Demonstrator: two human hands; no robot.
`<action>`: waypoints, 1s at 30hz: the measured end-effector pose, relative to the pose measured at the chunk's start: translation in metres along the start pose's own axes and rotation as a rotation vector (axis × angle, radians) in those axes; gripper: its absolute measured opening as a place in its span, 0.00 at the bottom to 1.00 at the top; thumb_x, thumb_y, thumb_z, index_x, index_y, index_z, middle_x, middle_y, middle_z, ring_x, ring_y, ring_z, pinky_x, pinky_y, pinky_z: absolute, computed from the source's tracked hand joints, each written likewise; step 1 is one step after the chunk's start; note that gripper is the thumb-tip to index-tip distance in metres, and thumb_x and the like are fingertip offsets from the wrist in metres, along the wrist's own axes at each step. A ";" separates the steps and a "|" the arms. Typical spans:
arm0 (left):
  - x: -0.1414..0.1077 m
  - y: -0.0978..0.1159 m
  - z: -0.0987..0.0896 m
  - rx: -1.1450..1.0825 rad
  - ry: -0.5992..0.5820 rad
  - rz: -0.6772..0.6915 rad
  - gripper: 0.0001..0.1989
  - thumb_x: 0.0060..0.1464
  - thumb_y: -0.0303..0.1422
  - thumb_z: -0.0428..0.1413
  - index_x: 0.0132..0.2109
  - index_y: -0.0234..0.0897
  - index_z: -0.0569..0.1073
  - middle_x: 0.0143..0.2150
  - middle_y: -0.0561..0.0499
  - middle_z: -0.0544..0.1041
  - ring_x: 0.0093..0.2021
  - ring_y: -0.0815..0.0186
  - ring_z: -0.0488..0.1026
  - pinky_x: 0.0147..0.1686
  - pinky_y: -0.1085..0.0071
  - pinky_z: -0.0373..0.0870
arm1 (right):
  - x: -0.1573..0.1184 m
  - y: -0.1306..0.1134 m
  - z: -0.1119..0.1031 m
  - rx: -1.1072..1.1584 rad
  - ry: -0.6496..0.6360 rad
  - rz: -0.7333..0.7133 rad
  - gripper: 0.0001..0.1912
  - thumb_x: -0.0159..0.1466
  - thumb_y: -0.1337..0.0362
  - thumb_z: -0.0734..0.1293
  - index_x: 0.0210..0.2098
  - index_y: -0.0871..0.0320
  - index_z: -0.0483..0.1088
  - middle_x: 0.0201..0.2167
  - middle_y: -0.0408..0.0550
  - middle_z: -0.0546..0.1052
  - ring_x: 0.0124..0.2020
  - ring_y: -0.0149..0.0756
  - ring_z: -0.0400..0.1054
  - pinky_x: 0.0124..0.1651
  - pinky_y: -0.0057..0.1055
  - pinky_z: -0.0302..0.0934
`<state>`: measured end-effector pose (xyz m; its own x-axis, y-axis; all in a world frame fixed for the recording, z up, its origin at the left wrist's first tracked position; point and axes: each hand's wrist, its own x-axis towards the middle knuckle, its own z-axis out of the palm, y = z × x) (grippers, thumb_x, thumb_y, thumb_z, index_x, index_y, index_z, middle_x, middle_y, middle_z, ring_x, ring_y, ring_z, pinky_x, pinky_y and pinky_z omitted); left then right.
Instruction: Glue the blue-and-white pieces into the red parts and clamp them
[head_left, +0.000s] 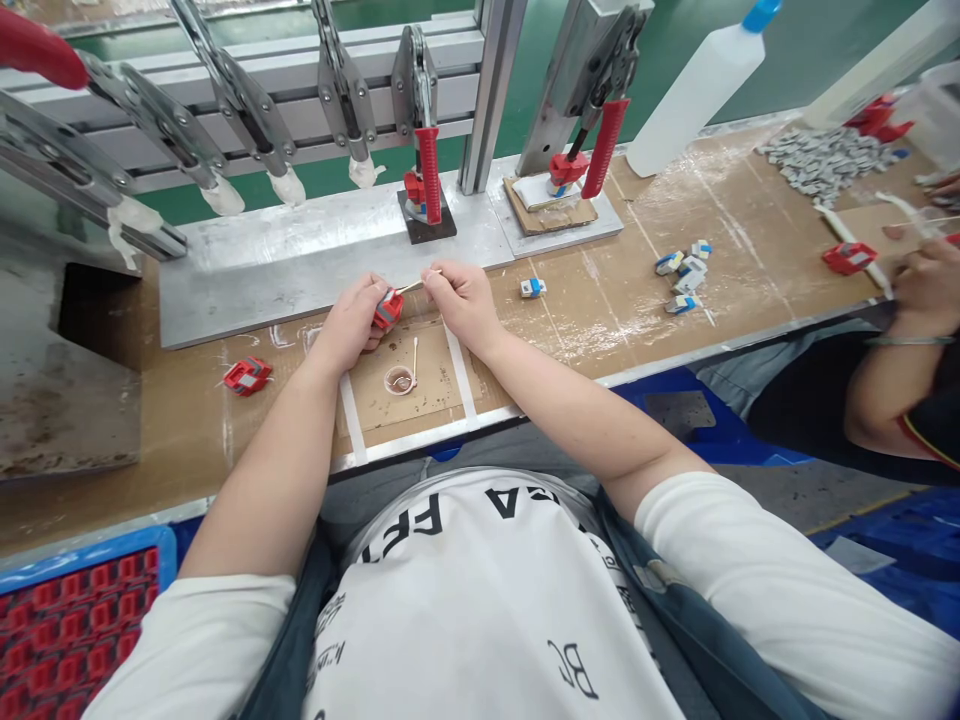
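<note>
A blue-rimmed tray (166,560) of red parts (73,625) sits below the near left corner of the brown surface (592,330). Near the surface's near edge, on its left part, lies a loose red piece (248,376). A metal plate (247,290) runs along the far side, under a row of clamps, one with a red handle (428,175).

At the near edge, my left hand (351,318) is closed around a red block (388,310), held above the surface, while my right hand (461,300) pinches a thin stick (411,287) whose other end meets the block. Below them, a small cup (400,380) rests on a cardboard sheet (439,385), a cotton swab (415,356) at its right side.

To the right I see a single white-and-blue block (533,288), a white bottle (701,100) by the far edge, then a cluster of similar blocks (688,272). Grey pieces (825,160) are heaped toward the far right corner, and a co-worker's hand (930,285) appears at the right, near another red piece (849,258).
</note>
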<state>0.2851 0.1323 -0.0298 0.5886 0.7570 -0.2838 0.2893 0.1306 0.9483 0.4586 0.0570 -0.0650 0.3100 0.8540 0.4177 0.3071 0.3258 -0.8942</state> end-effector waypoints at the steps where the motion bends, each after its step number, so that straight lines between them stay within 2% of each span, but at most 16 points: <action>1: 0.001 -0.001 0.000 -0.003 0.003 0.003 0.20 0.62 0.53 0.59 0.38 0.43 0.63 0.24 0.58 0.63 0.17 0.74 0.52 0.19 0.75 0.40 | 0.000 -0.001 0.000 -0.001 0.004 -0.004 0.25 0.74 0.51 0.60 0.23 0.54 0.55 0.23 0.40 0.60 0.29 0.31 0.56 0.38 0.32 0.55; 4: 0.002 -0.003 -0.001 -0.008 0.004 0.014 0.22 0.61 0.54 0.60 0.38 0.42 0.64 0.25 0.58 0.62 0.18 0.74 0.52 0.19 0.75 0.41 | 0.000 -0.004 -0.002 0.004 0.003 -0.009 0.24 0.72 0.54 0.61 0.23 0.53 0.53 0.22 0.40 0.57 0.28 0.31 0.54 0.36 0.32 0.53; 8: 0.003 -0.004 -0.001 0.009 0.009 0.017 0.19 0.63 0.51 0.59 0.38 0.43 0.64 0.25 0.58 0.61 0.18 0.74 0.52 0.19 0.75 0.41 | -0.001 -0.007 -0.004 0.001 -0.048 0.023 0.24 0.72 0.56 0.61 0.22 0.53 0.52 0.21 0.39 0.55 0.28 0.31 0.53 0.36 0.31 0.52; 16: 0.003 -0.005 -0.001 0.033 -0.001 0.045 0.17 0.63 0.48 0.59 0.39 0.43 0.64 0.26 0.57 0.62 0.19 0.72 0.53 0.20 0.75 0.41 | 0.000 -0.010 -0.004 0.061 -0.164 0.006 0.24 0.73 0.57 0.62 0.21 0.54 0.54 0.21 0.39 0.59 0.27 0.30 0.55 0.35 0.31 0.54; 22: 0.002 -0.002 -0.001 -0.007 -0.003 0.023 0.17 0.62 0.49 0.59 0.39 0.44 0.64 0.26 0.58 0.62 0.18 0.73 0.51 0.19 0.75 0.40 | -0.005 -0.014 -0.009 0.070 -0.106 -0.051 0.24 0.75 0.56 0.59 0.22 0.54 0.57 0.21 0.40 0.62 0.26 0.31 0.56 0.35 0.32 0.54; 24: 0.001 0.000 -0.003 -0.073 -0.002 0.012 0.18 0.60 0.50 0.58 0.40 0.44 0.63 0.26 0.58 0.63 0.18 0.73 0.50 0.19 0.75 0.39 | -0.010 -0.018 -0.012 0.039 -0.226 -0.112 0.24 0.74 0.57 0.59 0.21 0.54 0.56 0.20 0.40 0.61 0.25 0.30 0.55 0.35 0.32 0.52; 26: 0.000 0.002 -0.005 -0.145 -0.001 0.021 0.19 0.58 0.53 0.58 0.40 0.44 0.63 0.26 0.58 0.65 0.17 0.74 0.49 0.19 0.75 0.39 | -0.016 -0.024 -0.012 -0.078 -0.460 -0.179 0.23 0.72 0.59 0.61 0.21 0.55 0.56 0.20 0.40 0.61 0.26 0.31 0.56 0.35 0.32 0.50; 28: -0.002 0.004 -0.008 -0.202 -0.010 0.046 0.21 0.57 0.55 0.59 0.41 0.44 0.63 0.26 0.58 0.66 0.17 0.74 0.49 0.19 0.75 0.38 | -0.021 -0.035 -0.009 -0.278 -0.680 -0.239 0.21 0.71 0.60 0.62 0.22 0.56 0.60 0.22 0.43 0.66 0.28 0.33 0.60 0.35 0.33 0.49; 30: -0.004 0.005 -0.009 -0.244 -0.021 0.072 0.23 0.56 0.55 0.61 0.42 0.44 0.64 0.26 0.58 0.67 0.17 0.74 0.50 0.19 0.74 0.39 | -0.023 -0.046 -0.007 -0.492 -0.797 -0.279 0.21 0.73 0.58 0.62 0.25 0.57 0.67 0.26 0.47 0.73 0.31 0.35 0.65 0.36 0.33 0.48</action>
<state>0.2773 0.1356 -0.0223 0.6171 0.7571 -0.2144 0.0565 0.2291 0.9718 0.4436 0.0191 -0.0322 -0.4744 0.8547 0.2109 0.6746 0.5069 -0.5367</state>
